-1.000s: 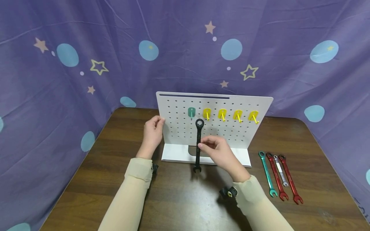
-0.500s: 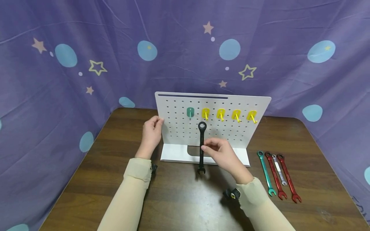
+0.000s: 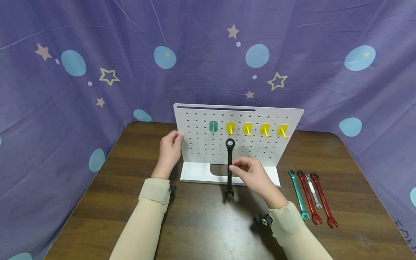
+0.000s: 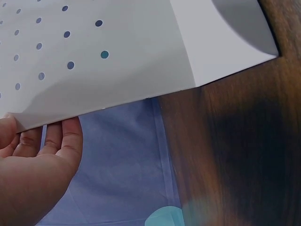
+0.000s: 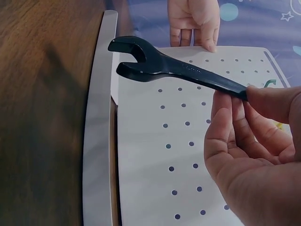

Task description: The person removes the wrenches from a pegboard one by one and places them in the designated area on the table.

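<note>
My right hand [image 3: 251, 175] pinches a black combination wrench [image 3: 229, 162] by the middle of its shaft. The wrench stands nearly upright in front of the white pegboard [image 3: 201, 144], ring end up and open end down. In the right wrist view the open end [image 5: 136, 59] points away from my thumb and fingers. My left hand [image 3: 170, 150] holds the pegboard's left edge, thumb in front and fingers behind, as the left wrist view shows. On the board is a row of hooks: a green hook [image 3: 213, 126] at left, then several yellow ones, the nearest yellow hook [image 3: 230, 128] just above the wrench's ring.
To the right on the wooden table [image 3: 201, 224] lie a green wrench [image 3: 299, 195], two red wrenches [image 3: 310, 198] and a small silver wrench [image 3: 313, 191], side by side. The pegboard's white base [image 3: 195, 172] sits on the table. A purple curtain [image 3: 201, 54] hangs behind.
My right hand has moved the black wrench slightly right and down, from below the green hook to below the first yellow hook. The left hand keeps its grip on the board's edge.
</note>
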Available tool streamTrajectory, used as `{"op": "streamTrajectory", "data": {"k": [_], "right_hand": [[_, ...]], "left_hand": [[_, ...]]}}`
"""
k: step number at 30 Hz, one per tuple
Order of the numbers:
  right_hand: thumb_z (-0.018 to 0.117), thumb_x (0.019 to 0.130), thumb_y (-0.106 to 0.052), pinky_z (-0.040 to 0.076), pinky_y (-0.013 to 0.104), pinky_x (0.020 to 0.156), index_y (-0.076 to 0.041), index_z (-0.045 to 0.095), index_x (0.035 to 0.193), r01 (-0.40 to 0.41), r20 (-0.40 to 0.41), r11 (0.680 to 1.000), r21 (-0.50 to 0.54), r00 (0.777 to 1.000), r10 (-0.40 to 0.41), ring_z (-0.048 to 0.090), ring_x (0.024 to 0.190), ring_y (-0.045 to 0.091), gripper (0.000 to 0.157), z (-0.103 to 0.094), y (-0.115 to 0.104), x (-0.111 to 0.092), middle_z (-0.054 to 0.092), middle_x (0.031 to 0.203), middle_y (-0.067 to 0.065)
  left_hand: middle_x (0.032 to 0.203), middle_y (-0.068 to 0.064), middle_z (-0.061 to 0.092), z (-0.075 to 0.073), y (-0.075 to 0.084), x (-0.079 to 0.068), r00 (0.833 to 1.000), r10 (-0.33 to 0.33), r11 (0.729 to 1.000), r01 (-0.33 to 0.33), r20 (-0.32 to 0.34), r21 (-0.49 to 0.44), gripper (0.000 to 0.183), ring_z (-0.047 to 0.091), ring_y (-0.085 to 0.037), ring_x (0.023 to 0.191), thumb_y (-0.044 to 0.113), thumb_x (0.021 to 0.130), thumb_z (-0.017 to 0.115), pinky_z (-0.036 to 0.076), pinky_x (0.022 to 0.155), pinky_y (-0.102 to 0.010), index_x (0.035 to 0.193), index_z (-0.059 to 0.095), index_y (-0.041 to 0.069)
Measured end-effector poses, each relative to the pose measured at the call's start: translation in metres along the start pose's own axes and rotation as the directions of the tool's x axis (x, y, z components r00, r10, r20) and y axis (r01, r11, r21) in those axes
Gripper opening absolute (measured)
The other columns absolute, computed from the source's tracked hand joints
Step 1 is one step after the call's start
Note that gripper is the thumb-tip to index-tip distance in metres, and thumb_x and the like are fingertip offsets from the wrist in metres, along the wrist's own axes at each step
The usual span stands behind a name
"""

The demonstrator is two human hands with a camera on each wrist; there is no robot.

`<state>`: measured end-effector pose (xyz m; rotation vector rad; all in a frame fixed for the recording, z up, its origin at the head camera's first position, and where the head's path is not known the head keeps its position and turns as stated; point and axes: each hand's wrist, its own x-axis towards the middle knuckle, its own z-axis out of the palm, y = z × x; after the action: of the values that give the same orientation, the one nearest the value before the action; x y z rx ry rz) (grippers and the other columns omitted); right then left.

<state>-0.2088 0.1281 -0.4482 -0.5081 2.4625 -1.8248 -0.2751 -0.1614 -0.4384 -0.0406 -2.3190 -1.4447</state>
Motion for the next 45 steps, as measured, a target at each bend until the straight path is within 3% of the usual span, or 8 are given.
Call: {"op": "streamTrajectory", "data": {"k": [23,33,45], "right_hand": [[0.072,0.096,-0.009,0.054,0.031,0.076,-0.002,0.074,0.101,-0.051,-0.032,0.998,-0.021,0.998,0.051,0.069,0.085,0.021,0.009,-0.013,0.015,-0.011,0.072,0.097,0.007],[0.071,0.096,-0.007,0.055,0.032,0.078,0.0,0.073,0.1,-0.044,-0.048,0.999,-0.006,0.998,0.043,0.07,0.087,0.022,0.009,-0.02,0.017,-0.016,0.072,0.096,0.008],[0.072,0.096,-0.008,0.054,0.031,0.073,-0.002,0.074,0.1,-0.044,-0.074,0.997,-0.059,0.996,0.04,0.069,0.083,0.021,0.008,-0.029,0.025,-0.02,0.072,0.094,0.007]], "left_hand": [[0.085,-0.018,0.066,0.001,0.0,-0.001,1.0,-0.009,1.0,0.009,0.008,0.003,0.023,0.052,-0.023,0.073,0.014,0.107,0.056,0.042,0.063,-0.033,0.101,0.069,-0.004],[0.087,-0.018,0.066,0.002,0.0,-0.001,1.0,-0.001,1.0,0.001,0.016,0.01,0.023,0.053,-0.023,0.074,0.014,0.107,0.055,0.043,0.064,-0.033,0.1,0.068,-0.004],[0.081,-0.019,0.062,-0.001,0.001,-0.001,1.0,-0.001,1.0,0.001,0.015,0.012,0.022,0.049,-0.023,0.072,0.013,0.107,0.055,0.041,0.062,-0.033,0.1,0.067,-0.004]]}}
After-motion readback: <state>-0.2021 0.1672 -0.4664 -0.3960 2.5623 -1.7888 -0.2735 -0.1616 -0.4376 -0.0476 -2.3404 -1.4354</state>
